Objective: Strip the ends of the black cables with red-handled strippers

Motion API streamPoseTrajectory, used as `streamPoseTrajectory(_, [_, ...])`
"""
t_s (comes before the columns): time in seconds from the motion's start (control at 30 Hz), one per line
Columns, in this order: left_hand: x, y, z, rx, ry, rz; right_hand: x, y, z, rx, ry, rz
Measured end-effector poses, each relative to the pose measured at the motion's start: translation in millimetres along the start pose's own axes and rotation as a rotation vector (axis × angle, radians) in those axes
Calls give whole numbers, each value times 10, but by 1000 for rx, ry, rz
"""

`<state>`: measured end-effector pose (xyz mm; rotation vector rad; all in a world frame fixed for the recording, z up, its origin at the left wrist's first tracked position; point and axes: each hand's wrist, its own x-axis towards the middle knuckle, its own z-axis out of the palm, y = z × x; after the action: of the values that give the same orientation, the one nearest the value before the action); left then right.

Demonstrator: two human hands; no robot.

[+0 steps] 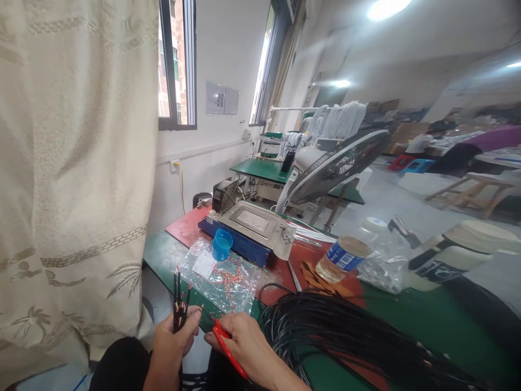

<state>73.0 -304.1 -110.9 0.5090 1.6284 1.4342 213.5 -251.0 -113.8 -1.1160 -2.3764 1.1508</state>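
While left hand (171,339) grips wires (178,304) — table edge (152,266) near.

on my feed the wires (178,304) in my left hand (171,339) are black with red tips, same black as the cable bundle (345,336). the tool (228,347) is red, cup (222,244) blue, table (407,315) green, and the curtain (73,163) cream with palm prints.

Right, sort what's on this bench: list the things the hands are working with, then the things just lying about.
In use:
- left hand, gripping a bunch of black wires
- right hand, holding a red tool
- bag of small red parts
- coil of black cable

Lying about:
- blue cup
- blue machine
- fan
- jar
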Motion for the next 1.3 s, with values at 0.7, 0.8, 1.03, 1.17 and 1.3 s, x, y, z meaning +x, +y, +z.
streamPoseTrajectory(0.7, [-70,-113,57,-14,-234,-40,53,85,34,1024,-97,52])
streamPoseTrajectory(0.8, [-104,-90,62,-21,-262,-54,59,89,46,1093,-107,44])
streamPoseTrajectory(1.03, [-103,-150,56,-126,-333,-128,63,140,81,1172,-252,51])
streamPoseTrajectory(1.17, [-72,-206,52,-170,-378,-164,48,148,72,1159,-298,47])
streamPoseTrajectory(1.3, [-120,-134,76,-120,-380,-173,48,147,72,1166,-251,17])
